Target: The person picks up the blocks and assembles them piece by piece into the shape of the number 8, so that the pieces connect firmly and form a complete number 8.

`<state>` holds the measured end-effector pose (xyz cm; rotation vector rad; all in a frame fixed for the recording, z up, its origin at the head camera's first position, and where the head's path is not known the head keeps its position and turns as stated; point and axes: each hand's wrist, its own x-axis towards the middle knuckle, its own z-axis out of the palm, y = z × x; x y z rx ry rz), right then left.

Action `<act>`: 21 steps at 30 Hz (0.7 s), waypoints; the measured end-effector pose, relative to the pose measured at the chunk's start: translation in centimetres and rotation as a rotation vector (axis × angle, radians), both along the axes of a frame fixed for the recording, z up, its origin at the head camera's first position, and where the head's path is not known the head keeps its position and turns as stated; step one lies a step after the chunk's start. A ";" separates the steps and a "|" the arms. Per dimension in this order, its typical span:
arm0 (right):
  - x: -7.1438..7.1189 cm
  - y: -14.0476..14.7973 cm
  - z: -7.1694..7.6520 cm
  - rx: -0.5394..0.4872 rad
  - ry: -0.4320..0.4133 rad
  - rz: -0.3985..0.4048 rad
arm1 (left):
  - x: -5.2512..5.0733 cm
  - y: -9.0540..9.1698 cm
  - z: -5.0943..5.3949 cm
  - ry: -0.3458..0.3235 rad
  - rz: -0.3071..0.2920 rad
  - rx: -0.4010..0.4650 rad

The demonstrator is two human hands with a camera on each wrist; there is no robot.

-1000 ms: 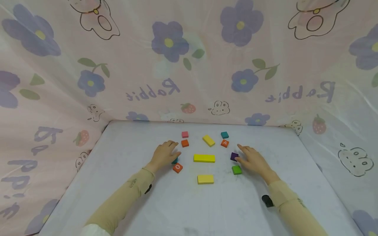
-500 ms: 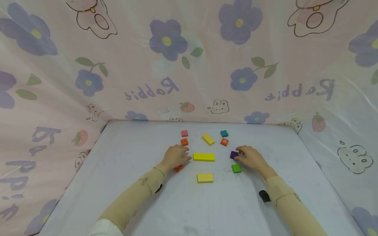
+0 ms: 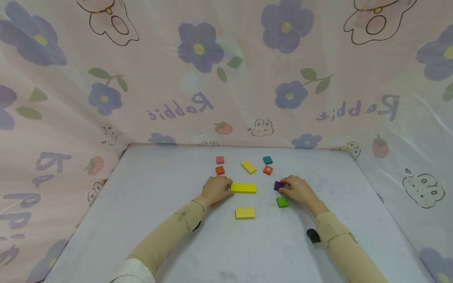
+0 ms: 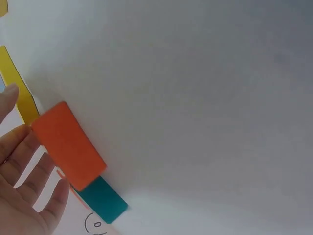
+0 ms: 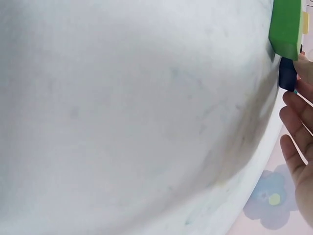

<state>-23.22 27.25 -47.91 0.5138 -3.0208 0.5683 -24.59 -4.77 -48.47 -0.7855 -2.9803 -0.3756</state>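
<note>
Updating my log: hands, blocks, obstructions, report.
Left hand at left end of long yellow block, grip unclear. Right hand pinches purple block. Green block close by, near side.

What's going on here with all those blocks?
Somebody is busy with coloured blocks on a white table. The right hand pinches the purple block, just beyond the green block. The left hand is at the left end of the long yellow block, but I can't tell if it grips it. Nobody is touching the pink block.
</note>
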 end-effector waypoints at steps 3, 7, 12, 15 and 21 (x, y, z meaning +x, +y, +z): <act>-0.1 -0.1 0.0 -0.002 -0.022 -0.007 | -0.1 0.3 -0.1 0.006 0.004 -0.006; -0.3 -0.3 0.0 -0.005 -0.051 -0.022 | -0.1 0.5 -0.2 0.006 0.018 -0.006; -0.6 -1.0 -0.2 0.008 -0.072 -0.037 | 0.0 0.7 -0.1 -0.020 0.036 0.005; -0.8 -1.4 -0.3 0.003 -0.069 -0.030 | 0.0 0.7 0.0 -0.029 0.047 0.008; -1.1 -2.6 -0.4 -0.022 -0.078 -0.019 | 0.0 0.7 0.2 -0.025 0.057 0.022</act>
